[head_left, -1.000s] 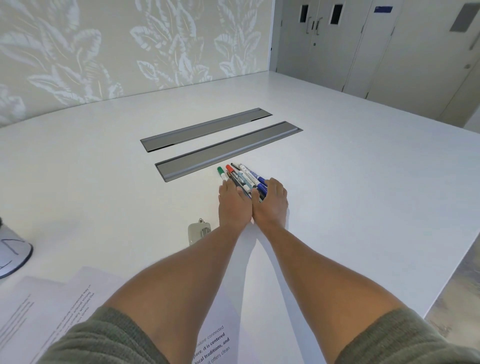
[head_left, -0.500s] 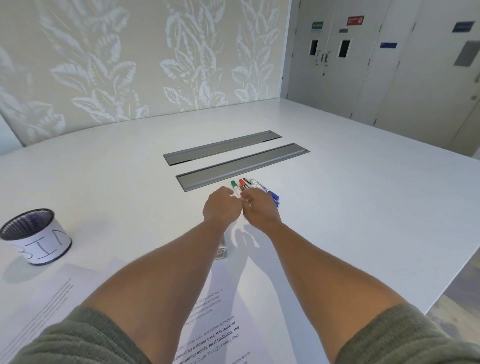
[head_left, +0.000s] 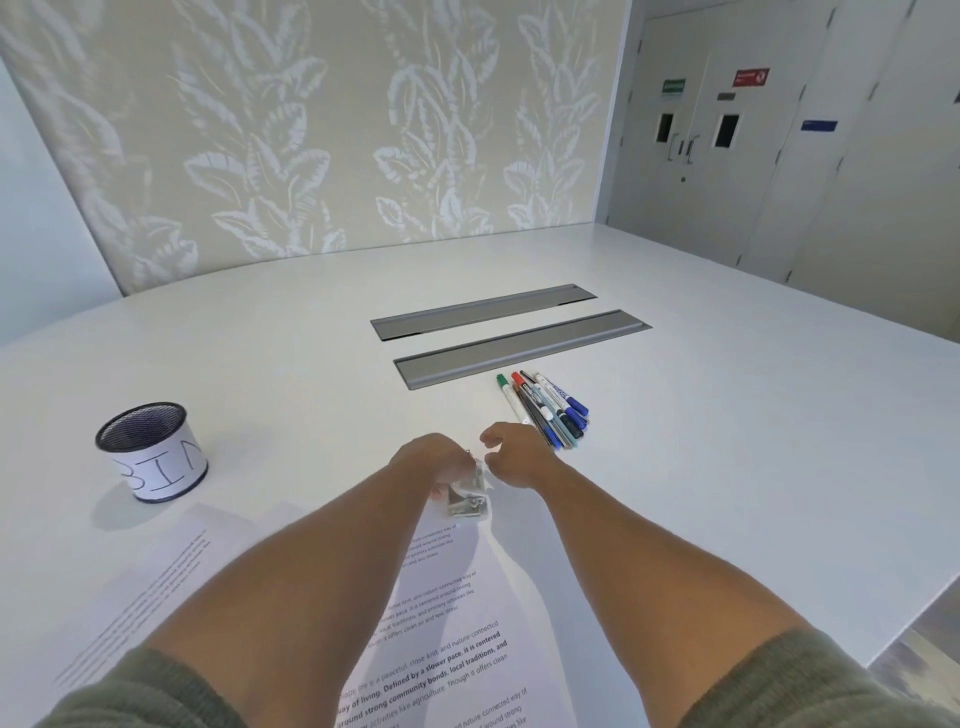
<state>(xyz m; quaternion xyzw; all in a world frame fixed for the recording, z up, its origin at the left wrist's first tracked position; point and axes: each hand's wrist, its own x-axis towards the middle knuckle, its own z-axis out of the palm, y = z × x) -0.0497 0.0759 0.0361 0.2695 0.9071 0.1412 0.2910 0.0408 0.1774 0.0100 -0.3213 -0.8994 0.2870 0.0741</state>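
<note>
Metal clip (head_left: 467, 500) pinched by left hand (head_left: 428, 462); right hand (head_left: 517, 454) loosely curled beside.

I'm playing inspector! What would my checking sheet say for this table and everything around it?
Surface: white table, with two grey lid strips set into it.
Job's things: small metal clip at the top edge of the printed papers.
Clutter: bundle of pens; mesh cup marked BIN.
Hands: left hand seems to grip the clip; right hand is loosely curled beside it, holding nothing.
Cables: nothing seen.
Surroundings: leaf-patterned wall; grey double doors.
</note>
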